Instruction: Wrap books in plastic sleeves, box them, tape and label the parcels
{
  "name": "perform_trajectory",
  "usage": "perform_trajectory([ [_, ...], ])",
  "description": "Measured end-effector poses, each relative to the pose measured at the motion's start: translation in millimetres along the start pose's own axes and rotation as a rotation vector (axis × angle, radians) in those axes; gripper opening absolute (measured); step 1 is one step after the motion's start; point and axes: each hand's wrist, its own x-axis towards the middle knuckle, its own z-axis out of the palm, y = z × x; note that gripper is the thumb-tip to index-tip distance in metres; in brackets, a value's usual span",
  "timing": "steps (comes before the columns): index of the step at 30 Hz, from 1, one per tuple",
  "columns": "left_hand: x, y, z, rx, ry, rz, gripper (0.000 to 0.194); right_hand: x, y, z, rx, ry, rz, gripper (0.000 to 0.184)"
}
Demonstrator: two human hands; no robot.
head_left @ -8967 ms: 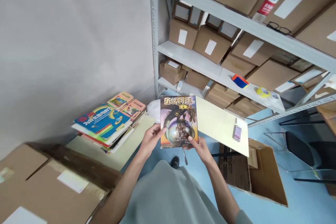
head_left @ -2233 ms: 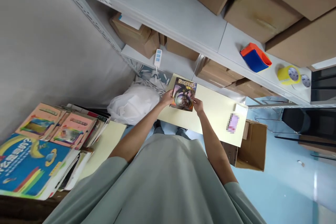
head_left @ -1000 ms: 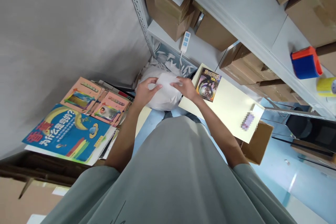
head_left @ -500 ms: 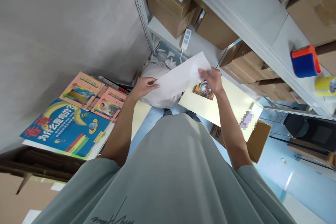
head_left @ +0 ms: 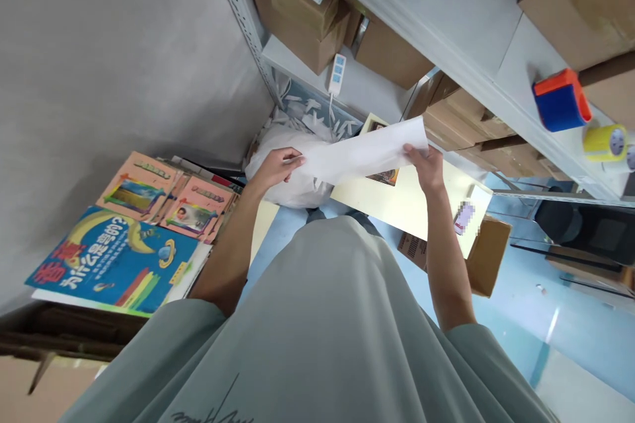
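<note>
white sheet (head_left: 364,152) was stretched between two hands, partly hiding a dark-covered book (head_left: 387,177).
left hand (head_left: 278,168) was nearly closed, thumb and fingertips pinching the near-left end; right hand (head_left: 427,165) was half curled, thumb over the right end, fingers mostly hidden behind. sheet hung in the air in front of the white plastic bag (head_left: 297,195) and the cream table (head_left: 417,195) – book lay on that table. sheet looked thin, light and floppy, probably a bit slippery, easy to crease or tear – best hold seemed a light pinch at both ends, near the corners, with gentle tension.
</note>
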Motion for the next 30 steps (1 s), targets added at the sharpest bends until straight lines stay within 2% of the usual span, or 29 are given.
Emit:
perform_trajectory([
  [5,14.2,23.8,26.7,-0.051,-0.091,0.020,0.053,-18.1,13.6,-47.6,0.022,0.083,0.025,0.045],
  [10,30.0,46.4,57.8,-0.001,-0.235,0.136,0.056,-43.2,34.9,-103.8,0.040,0.230,0.084,0.041],
  [13,37.7,58.4,80.2,0.109,-0.302,0.168,0.045,-60.3,51.6,-135.4,0.058,0.288,0.112,0.043],
  [15,41.9,65.1,98.5,0.220,-0.295,0.194,0.036,-70.4,64.3,-154.9,0.064,0.304,0.111,0.044],
  [18,46.1,73.8,132.9,0.277,-0.244,0.164,0.034,-82.1,85.5,-183.1,0.052,0.321,0.117,0.048],
  [22,49.4,84.6,191.0,0.089,-0.188,-0.029,0.042,-93.3,117.3,-221.3,0.036,0.326,0.188,0.056],
  [25,53.7,92.5,235.8,-0.014,-0.127,-0.046,0.046,-101.1,143.3,-251.2,0.043,0.336,0.209,0.062],
  [27,57.8,97.4,261.6,-0.021,-0.136,-0.035,0.050,-106.7,161.1,-271.7,0.029,0.349,0.218,0.064],
  [30,64.3,103.8,292.7,0.023,-0.234,-0.036,0.054,-115.1,187.2,-301.6,0.006,0.382,0.250,0.064],
])
